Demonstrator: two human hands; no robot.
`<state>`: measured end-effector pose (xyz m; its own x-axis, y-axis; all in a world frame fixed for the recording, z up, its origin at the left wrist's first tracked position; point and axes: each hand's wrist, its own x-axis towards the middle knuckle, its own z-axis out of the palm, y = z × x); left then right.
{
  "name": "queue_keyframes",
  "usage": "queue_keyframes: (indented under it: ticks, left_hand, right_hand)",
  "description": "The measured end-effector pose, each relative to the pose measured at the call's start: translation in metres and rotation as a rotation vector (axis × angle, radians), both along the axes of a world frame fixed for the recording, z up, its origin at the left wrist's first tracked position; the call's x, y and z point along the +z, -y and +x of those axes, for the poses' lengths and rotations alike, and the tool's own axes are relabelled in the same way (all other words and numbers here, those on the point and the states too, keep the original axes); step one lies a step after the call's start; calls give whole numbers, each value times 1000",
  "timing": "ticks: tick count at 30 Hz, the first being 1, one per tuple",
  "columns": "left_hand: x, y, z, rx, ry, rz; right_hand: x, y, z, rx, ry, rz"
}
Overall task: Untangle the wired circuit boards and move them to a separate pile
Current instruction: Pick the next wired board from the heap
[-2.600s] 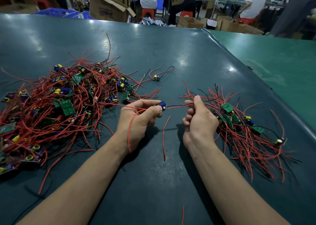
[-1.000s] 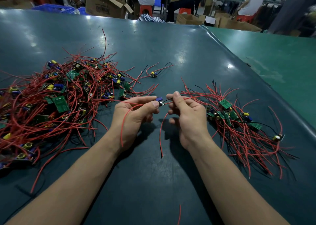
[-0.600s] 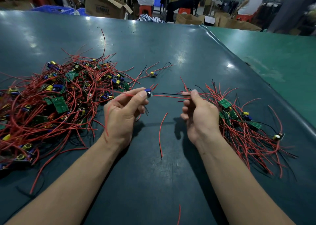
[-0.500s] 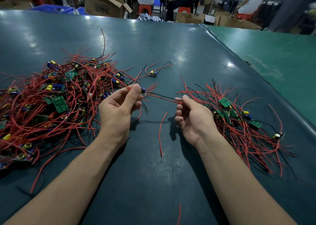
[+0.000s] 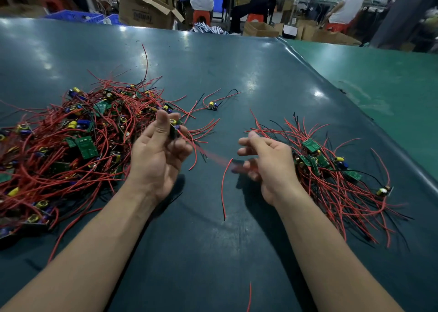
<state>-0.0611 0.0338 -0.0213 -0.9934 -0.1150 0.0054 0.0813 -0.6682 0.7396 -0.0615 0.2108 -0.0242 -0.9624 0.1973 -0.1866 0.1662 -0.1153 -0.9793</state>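
Red-wired circuit board (image 5: 174, 128) is pinched in the raised left hand (image 5: 159, 156); its blurred wires are gripped by the curled right hand (image 5: 266, 162) between two piles.

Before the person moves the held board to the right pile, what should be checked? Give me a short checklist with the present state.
1. Left hand grips the small wired circuit board: ok.
2. Right hand holds its red wire: cannot tell, blurred.
3. Board free of the big tangled left pile: cannot tell.
4. Smaller sorted right pile within view: ok.
5. Loose red wire lies on the dark green table between the hands: not ok.
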Motion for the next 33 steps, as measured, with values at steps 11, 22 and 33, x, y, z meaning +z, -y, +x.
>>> queue_keyframes:
  ticks: [11, 22, 33]
  left_hand:
    - [-9, -23, 22, -454, -92, -495]
    - [-10, -21, 22, -539, -104, -571]
    - [-11, -14, 22, -638, -116, -618]
  right_hand:
    - [-3, 11, 8, 424, -10, -166]
    - [7, -9, -5, -42, -116, -389]
    - [6, -18, -8, -20, -71, -631]
